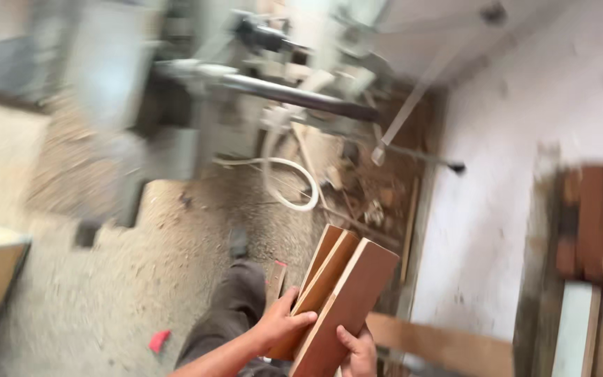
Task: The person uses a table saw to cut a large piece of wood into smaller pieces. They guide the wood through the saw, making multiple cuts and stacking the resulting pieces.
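Both my hands hold a small stack of flat brown wooden boards point(347, 290), fanned out and tilted up to the right. My left hand point(280, 324) grips the left edge of the stack, thumb across the front board. My right hand point(359, 352) clasps the bottom of the nearest board, thumb on its face. My leg in dark trousers point(228, 307) and my shoe point(239, 243) show below, on a floor covered in sawdust point(120, 279).
A woodworking machine point(197, 91) with a long dark bar point(294, 94) stands ahead, blurred. A white hose point(294, 185) loops on the floor amid wood scraps. A white wall point(497, 174) runs along the right, with stacked timber point(594, 223) beside it. A plank point(441, 342) lies low right.
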